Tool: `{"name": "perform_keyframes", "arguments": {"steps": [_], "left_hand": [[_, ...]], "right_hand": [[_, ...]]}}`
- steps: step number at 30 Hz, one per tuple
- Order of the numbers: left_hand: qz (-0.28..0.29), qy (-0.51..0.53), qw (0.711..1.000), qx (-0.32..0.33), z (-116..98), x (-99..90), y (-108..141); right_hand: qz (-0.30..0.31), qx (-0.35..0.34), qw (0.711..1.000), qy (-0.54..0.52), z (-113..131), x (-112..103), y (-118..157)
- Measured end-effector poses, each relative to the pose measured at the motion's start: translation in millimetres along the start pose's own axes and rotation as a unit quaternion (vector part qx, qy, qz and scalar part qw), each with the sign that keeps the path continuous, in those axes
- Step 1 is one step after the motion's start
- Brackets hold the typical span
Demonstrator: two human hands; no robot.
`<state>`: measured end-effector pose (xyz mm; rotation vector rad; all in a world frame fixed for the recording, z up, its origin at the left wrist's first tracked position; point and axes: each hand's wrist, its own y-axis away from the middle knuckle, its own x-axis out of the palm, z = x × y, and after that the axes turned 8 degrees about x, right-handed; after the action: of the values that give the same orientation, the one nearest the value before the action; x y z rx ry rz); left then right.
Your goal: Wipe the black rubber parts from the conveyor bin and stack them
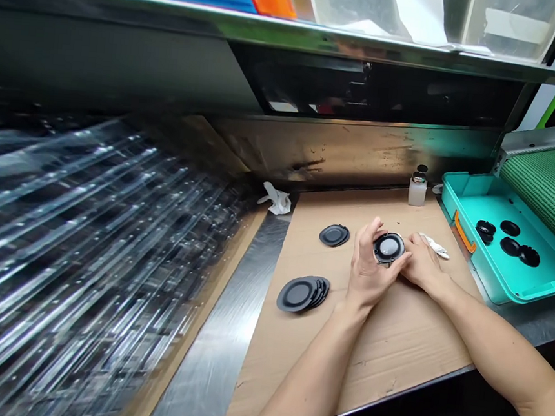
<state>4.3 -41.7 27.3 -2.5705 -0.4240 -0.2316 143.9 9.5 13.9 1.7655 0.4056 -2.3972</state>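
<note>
My left hand [369, 271] is closed round the edge of a round black disc-shaped part [388, 247] with a shiny, pale-looking centre, tilted up toward me. Close against its right side is my right hand [421, 262], with its fingers curled and mostly hidden. A white cloth [435, 246] shows just beyond the right hand; whether the fingers grip it is hidden. Left of my hands, a fanned stack of black discs [299, 294] lies on the cardboard [406, 349]. Farther back sits a smaller group of black discs [333, 235].
A turquoise bin [533, 282] with several black round parts stands at right, beside a green conveyor belt [552, 174]. A small bottle [417, 191] and a crumpled white wipe [277, 199] are at the back. Blurred clear plastic trays [82, 268] fill the left. A shelf edge [293, 31] crosses overhead.
</note>
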Motion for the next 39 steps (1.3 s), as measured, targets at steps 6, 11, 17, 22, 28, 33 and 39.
{"name": "perform_keyframes", "arguments": {"steps": [6,11,17,22,28,33,39], "left_hand": [[0.047,-0.219,0.972,-0.077,32,-21.8,-12],[0.085,-0.295,0.951,-0.044,38,-33.0,-13],[0.209,-0.277,0.936,-0.06,7,-36.1,12],[0.234,-0.366,0.901,-0.003,-49,-75.0,33],[0.193,-0.53,0.825,-0.03,-81,-168.2,13],[0.204,-0.524,0.823,-0.076,-84,-179.8,-5],[0.173,-0.404,0.894,-0.089,-60,-112.1,-13]], "right_hand": [[-0.015,0.009,1.0,0.02,2,1,0],[-0.02,0.004,0.999,0.025,0,5,0],[-0.006,0.003,1.0,0.011,-2,4,-2],[0.001,0.008,1.0,-0.001,-2,5,-2],[0.0,0.005,1.0,0.001,-2,7,-2],[0.012,0.012,1.0,-0.006,-1,5,-2],[0.007,0.001,1.0,-0.007,0,5,-3]]}}
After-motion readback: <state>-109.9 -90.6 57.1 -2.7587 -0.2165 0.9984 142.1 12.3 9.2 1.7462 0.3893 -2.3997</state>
